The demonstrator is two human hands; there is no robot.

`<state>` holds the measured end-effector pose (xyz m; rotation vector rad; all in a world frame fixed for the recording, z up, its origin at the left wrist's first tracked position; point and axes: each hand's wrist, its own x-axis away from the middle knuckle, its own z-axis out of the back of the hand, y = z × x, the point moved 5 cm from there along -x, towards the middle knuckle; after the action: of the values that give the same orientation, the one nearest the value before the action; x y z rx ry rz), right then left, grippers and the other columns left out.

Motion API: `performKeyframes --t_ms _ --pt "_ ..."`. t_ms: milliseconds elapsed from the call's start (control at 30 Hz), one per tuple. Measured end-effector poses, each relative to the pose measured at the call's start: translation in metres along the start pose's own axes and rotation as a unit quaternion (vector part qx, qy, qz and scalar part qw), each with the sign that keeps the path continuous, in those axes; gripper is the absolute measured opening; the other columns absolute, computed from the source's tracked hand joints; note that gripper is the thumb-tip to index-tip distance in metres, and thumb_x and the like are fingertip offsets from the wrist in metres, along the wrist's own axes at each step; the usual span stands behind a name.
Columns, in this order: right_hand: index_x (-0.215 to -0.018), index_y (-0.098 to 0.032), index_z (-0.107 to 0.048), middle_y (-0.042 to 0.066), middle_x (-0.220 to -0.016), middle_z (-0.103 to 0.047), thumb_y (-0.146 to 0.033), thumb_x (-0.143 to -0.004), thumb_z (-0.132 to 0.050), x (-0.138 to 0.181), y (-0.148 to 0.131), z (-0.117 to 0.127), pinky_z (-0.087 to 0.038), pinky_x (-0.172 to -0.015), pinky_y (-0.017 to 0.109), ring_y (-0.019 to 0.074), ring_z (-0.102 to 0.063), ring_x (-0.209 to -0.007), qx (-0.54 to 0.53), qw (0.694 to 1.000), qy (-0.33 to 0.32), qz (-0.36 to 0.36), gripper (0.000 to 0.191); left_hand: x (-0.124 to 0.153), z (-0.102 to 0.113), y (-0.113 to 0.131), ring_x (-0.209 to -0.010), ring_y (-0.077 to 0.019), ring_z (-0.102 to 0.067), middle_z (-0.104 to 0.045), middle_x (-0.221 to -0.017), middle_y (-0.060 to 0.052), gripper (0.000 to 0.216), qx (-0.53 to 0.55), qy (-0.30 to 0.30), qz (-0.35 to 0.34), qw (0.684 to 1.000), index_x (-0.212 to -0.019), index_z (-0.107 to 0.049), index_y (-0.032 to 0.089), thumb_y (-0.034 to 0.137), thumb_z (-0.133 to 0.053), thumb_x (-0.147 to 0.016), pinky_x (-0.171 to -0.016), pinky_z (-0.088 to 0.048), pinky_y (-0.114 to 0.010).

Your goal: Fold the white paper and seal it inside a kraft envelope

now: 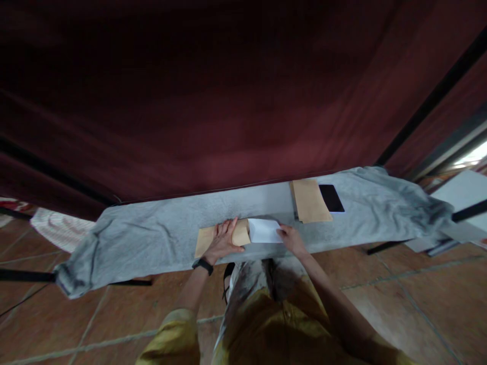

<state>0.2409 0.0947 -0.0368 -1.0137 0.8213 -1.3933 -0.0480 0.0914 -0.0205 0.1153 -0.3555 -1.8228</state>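
Observation:
A brown envelope [204, 240] lies on the grey cloth-covered table [152, 238] in front of me. My left hand [224, 239] rests flat on the envelope with fingers spread, a dark band on its wrist. A white folded sheet of paper [263, 230] sticks out of the envelope's right end. My right hand [291, 238] grips the right edge of that sheet with its fingers closed on it.
A stack of brown envelopes [310, 201] lies further back on the right, with a black phone [331, 198] beside it. A dark red curtain [228, 101] hangs behind the table. Tiled floor lies below, and a white board [462, 195] sits at the right.

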Motion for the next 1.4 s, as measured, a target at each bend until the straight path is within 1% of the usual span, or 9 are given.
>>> performKeyframes --t_ms 133,333,467,633,833,933,1100,1300,1400 --pt "-0.056 -0.022 -0.057 -0.003 -0.053 -0.060 -0.025 -0.075 -0.057 -0.010 0.000 0.007 -0.050 -0.051 0.027 0.0170 -0.058 -0.052 -0.024 0.998 -0.047 -0.019 0.019 -0.001 0.000 0.000 -0.148 -0.0369 -0.026 -0.033 -0.156 -0.017 0.130 -0.004 -0.003 -0.004 1.000 -0.161 -0.006 0.025 0.056 -0.083 -0.060 -0.121 -0.009 -0.058" --pt "-0.056 -0.022 -0.061 -0.003 -0.050 -0.059 -0.028 -0.073 -0.061 -0.019 -0.008 -0.005 -0.048 -0.051 0.025 0.0171 -0.058 -0.053 -0.045 0.997 -0.057 -0.025 0.018 -0.001 0.007 0.010 -0.148 -0.0376 -0.026 -0.033 -0.156 -0.016 0.129 -0.012 -0.001 -0.012 1.000 -0.161 -0.006 0.027 0.056 -0.083 -0.061 -0.121 -0.006 -0.060" --pt "-0.061 -0.022 -0.064 -0.002 -0.055 -0.062 -0.035 -0.081 -0.056 -0.018 -0.014 -0.028 -0.052 -0.061 0.029 0.0186 -0.061 -0.060 -0.059 0.998 -0.024 -0.029 0.024 -0.004 0.012 0.025 -0.148 -0.0382 -0.026 -0.032 -0.156 -0.017 0.132 -0.012 0.004 -0.031 0.999 -0.161 -0.005 0.026 0.056 -0.084 -0.060 -0.121 -0.005 -0.060" --pt "-0.062 -0.022 -0.063 0.005 -0.076 -0.070 -0.035 -0.081 -0.059 -0.016 -0.021 -0.054 -0.053 -0.084 0.034 0.0221 -0.067 -0.086 -0.068 0.997 0.021 -0.033 0.024 -0.011 0.015 0.049 -0.149 -0.0382 -0.023 -0.030 -0.158 -0.017 0.132 -0.017 0.012 -0.069 0.997 -0.161 -0.006 0.026 0.056 -0.084 -0.059 -0.122 -0.004 -0.060" --pt "-0.069 -0.020 -0.065 0.002 -0.066 -0.067 -0.028 -0.081 -0.052 -0.018 -0.019 -0.071 -0.055 -0.065 0.029 0.0201 -0.068 -0.072 -0.083 0.995 -0.008 -0.060 0.020 -0.016 0.014 0.067 -0.150 -0.0374 -0.022 -0.030 -0.158 -0.016 0.129 -0.027 0.004 -0.098 0.995 -0.161 -0.005 0.026 0.053 -0.084 -0.062 -0.122 -0.004 -0.059" --pt "-0.068 -0.019 -0.063 0.002 -0.068 -0.066 -0.024 -0.079 -0.051 -0.016 -0.018 -0.068 -0.054 -0.066 0.028 0.0195 -0.066 -0.070 -0.073 0.995 -0.005 -0.060 0.017 -0.017 0.013 0.069 -0.149 -0.0379 -0.024 -0.031 -0.158 -0.015 0.127 -0.025 0.003 -0.095 0.995 -0.161 -0.007 0.027 0.051 -0.083 -0.062 -0.122 -0.005 -0.060" --pt "-0.091 -0.022 -0.061 0.005 -0.097 -0.068 -0.022 -0.075 -0.054 -0.002 -0.019 -0.055 -0.052 -0.082 0.028 0.0184 -0.067 -0.086 -0.029 0.996 0.082 -0.026 0.017 -0.017 0.012 0.070 -0.148 -0.0374 -0.025 -0.032 -0.157 -0.015 0.123 -0.037 0.005 -0.101 0.994 -0.161 -0.009 0.026 0.046 -0.082 -0.064 -0.122 -0.004 -0.059" --pt "-0.121 -0.021 -0.048 0.001 -0.091 -0.069 -0.021 -0.074 -0.052 0.003 -0.012 -0.052 -0.052 -0.077 0.029 0.0185 -0.068 -0.079 -0.079 0.990 0.112 -0.042 0.047 -0.019 0.012 0.073 -0.149 -0.0371 -0.025 -0.032 -0.157 -0.015 0.120 -0.042 0.001 -0.114 0.993 -0.161 -0.010 0.026 0.046 -0.081 -0.066 -0.122 -0.003 -0.060" --pt "-0.119 -0.021 -0.053 0.001 -0.087 -0.069 -0.021 -0.070 -0.054 -0.004 -0.008 -0.054 -0.053 -0.077 0.030 0.0199 -0.067 -0.081 -0.126 0.986 0.092 -0.055 0.049 -0.020 0.014 0.074 -0.150 -0.0375 -0.023 -0.031 -0.158 -0.015 0.121 -0.040 -0.005 -0.115 0.992 -0.161 -0.011 0.027 0.047 -0.082 -0.066 -0.122 -0.002 -0.061"
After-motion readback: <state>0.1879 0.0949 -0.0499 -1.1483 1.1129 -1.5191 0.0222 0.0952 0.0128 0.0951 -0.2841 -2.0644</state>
